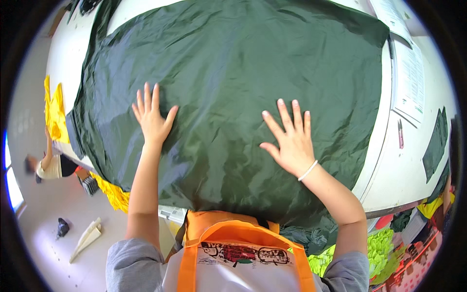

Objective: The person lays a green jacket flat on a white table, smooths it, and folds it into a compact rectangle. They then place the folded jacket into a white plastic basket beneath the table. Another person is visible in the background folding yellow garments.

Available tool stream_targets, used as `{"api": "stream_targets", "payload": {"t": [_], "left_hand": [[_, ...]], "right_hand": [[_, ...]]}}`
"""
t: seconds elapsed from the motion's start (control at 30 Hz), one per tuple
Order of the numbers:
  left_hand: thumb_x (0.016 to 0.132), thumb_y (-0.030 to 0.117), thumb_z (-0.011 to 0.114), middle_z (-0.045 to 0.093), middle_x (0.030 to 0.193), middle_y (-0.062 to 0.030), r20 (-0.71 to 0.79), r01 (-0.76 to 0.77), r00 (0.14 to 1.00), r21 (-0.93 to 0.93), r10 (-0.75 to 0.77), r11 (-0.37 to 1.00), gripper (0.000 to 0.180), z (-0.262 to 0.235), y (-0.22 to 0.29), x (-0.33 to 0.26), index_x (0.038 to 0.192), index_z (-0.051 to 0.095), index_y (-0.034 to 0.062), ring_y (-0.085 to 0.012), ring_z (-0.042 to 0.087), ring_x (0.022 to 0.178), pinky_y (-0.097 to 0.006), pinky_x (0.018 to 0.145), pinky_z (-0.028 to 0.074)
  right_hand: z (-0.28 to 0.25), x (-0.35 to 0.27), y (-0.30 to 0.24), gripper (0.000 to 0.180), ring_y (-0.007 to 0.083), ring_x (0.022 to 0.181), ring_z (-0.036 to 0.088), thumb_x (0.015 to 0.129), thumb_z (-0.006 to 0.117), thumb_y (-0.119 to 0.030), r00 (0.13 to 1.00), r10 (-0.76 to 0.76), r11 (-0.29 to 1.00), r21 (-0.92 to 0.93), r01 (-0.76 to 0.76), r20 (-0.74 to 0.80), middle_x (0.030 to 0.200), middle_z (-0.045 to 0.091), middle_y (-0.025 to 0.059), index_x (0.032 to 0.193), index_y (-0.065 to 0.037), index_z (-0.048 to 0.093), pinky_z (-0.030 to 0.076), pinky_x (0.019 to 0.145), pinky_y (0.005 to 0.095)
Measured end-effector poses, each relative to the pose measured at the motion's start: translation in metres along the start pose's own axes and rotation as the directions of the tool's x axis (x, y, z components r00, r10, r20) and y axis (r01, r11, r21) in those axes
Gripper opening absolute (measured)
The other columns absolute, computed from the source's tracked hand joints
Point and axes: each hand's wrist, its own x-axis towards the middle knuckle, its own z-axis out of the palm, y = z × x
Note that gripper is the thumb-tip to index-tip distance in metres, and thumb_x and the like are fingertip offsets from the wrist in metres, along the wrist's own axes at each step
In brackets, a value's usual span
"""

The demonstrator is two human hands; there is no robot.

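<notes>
A large sheet of dark green shiny fabric [233, 63] lies spread over a white table [384, 180], its near edge hanging off the front. My left hand [152, 119] rests flat on the fabric, fingers spread, to the left of centre. My right hand [290, 141], a white bracelet at its wrist, is pressed flat on the fabric to the right of centre, fingers apart. Neither hand grips anything. I wear an orange apron [233, 238] at the bottom of the view.
Printed paper sheets [408, 78] lie at the table's right side, with a small pink tool [400, 134] and a dark green fabric piece [434, 143]. Yellow fabric [54, 114] hangs at the left; bright green fabric [379, 246] sits low right. Another person [48, 165] is at the left.
</notes>
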Motion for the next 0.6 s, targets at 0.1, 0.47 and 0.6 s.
{"api": "stream_targets", "payload": {"t": [0.1,0.47,0.6], "left_hand": [[0.077,0.052,0.064,0.020,0.153,-0.0071,0.095,0.178,0.978,0.066,-0.183,0.982,0.082,-0.003,-0.055,-0.067,0.145,0.029,0.0203,-0.0385,0.017,0.138,-0.058,0.108,0.012],[0.079,0.068,0.050,0.013,0.155,-0.0054,0.060,0.280,0.958,-0.008,-0.280,0.960,0.085,0.034,-0.075,-0.066,0.147,0.022,0.0253,-0.0408,0.014,0.139,-0.065,0.105,0.013],[0.082,0.058,0.056,0.021,0.152,-0.0088,0.078,0.168,0.986,-0.375,-0.150,0.911,0.079,0.024,-0.101,-0.064,0.145,0.027,0.0203,-0.0364,0.016,0.139,-0.056,0.109,0.013]], "right_hand": [[0.007,0.001,0.011,0.069,0.0372,0.139,0.013,0.079,0.060,-0.053,0.997,-0.028,0.999,-0.045,0.025,-0.078,0.152,0.021,0.0107,0.140,-0.028,0.039,0.015,0.110,0.0545],[0.050,-0.100,-0.045,0.073,0.0293,0.141,0.016,0.081,0.061,-0.047,0.984,0.158,0.966,-0.192,-0.172,-0.084,0.153,0.018,0.0083,0.143,-0.024,0.031,0.015,0.111,0.0527],[0.024,-0.142,0.038,0.066,0.0296,0.140,0.018,0.090,0.047,-0.050,0.765,0.572,0.723,-0.257,-0.641,-0.296,0.152,0.022,0.0066,0.146,-0.022,0.026,0.014,0.110,0.0563]]}}
